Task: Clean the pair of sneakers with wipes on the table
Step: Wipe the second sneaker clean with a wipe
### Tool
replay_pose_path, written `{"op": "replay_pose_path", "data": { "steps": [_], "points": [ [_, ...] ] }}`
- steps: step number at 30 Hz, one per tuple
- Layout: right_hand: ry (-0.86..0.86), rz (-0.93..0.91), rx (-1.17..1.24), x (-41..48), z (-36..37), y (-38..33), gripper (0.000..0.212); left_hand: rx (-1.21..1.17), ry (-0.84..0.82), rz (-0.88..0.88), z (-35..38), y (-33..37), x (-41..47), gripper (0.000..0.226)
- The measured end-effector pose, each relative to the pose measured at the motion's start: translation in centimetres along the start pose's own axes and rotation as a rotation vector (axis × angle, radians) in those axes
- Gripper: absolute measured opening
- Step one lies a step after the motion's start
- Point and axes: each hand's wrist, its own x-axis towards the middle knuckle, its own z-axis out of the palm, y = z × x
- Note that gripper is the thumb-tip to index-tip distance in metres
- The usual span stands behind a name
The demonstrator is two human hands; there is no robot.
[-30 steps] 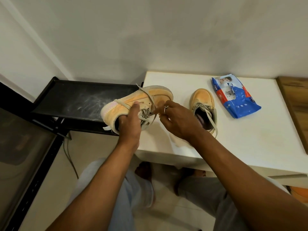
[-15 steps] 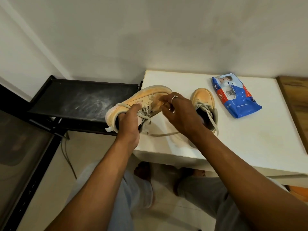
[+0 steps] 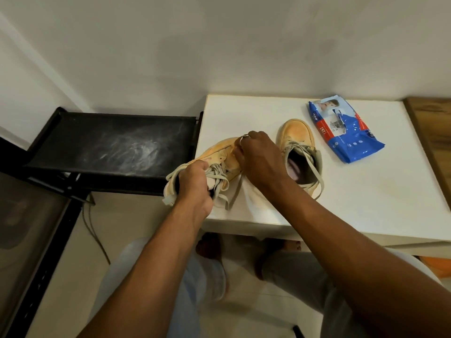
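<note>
**White table: sneaker brought down to the corner**

White table (image 3: pixel 366 191) by the wall holds the work. One sneaker (image 3: pixel 219 152) now lies tilted over its front left corner, lower and farther right than a second ago, when it was held up past the edge. The left hand (image 3: pixel 195 184) grips the heel opening, fingers wrapped round the collar. The right hand (image 3: pixel 258 159) has moved up to the side near the toe. Its fingers are curled there with the tips hidden, so I cannot tell whether they pinch lace or upper. A loose lace (image 3: pixel 236 191) trails onto the table. The other sneaker (image 3: pixel 296 135) stands just beside, partly covered by the right wrist. The pack of wipes (image 3: pixel 346 135) lies beyond, apart. A black shelf (image 3: pixel 109 147) sits to the left.
</note>
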Motion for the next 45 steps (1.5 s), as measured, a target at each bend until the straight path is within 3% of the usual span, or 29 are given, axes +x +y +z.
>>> {"op": "replay_pose_path", "data": {
  "steps": [3, 8, 14, 20, 25, 30, 36, 41, 43, 45],
  "points": [
    [-0.051, -0.021, 0.047, 0.5, 0.3, -0.1, 0.017, -0.004, 0.008, 0.007, 0.0, -0.4, 0.3, 0.014],
    [-0.376, -0.047, 0.145, 1.5, -1.1, 0.1, 0.013, 0.013, 0.035, 0.000, 0.1, -0.8, 0.5, 0.012],
    [-0.082, -0.010, -0.007, 1.5, 0.5, 0.0, 0.020, -0.020, 0.055, -0.038, 0.2, -0.9, 1.0, 0.015],
    [-0.361, 0.001, 0.039, 2.2, -0.6, -0.3, 0.010, -0.030, 0.068, -0.042, 0.4, -0.8, 0.7, 0.009],
    [-0.133, 0.016, -0.076, 2.1, -0.4, 0.2, 0.014, -0.034, 0.081, -0.035, 0.4, -0.9, 0.9, 0.012],
    [-0.398, -0.035, 0.040, 2.0, -1.0, -0.5, 0.012, -0.030, 0.086, -0.024, 0.6, -0.8, 0.7, 0.009],
    [-0.125, 0.030, -0.086, 1.8, -0.3, 0.4, 0.013, -0.034, 0.083, -0.021, 0.7, -0.9, 0.7, 0.008],
    [-0.408, 0.036, 0.085, 2.1, -1.1, -0.4, 0.012, -0.023, 0.091, -0.011, 0.7, -1.0, 0.7, 0.010],
    [-0.390, 0.076, 0.043, 2.3, -1.3, 0.1, 0.010, -0.020, 0.088, -0.013, 0.7, -1.1, 0.8, 0.010],
    [-0.248, 0.086, -0.035, 2.3, -1.1, 0.5, 0.011, -0.029, 0.087, -0.019, 0.7, -1.1, 0.9, 0.010]
  ]
}}
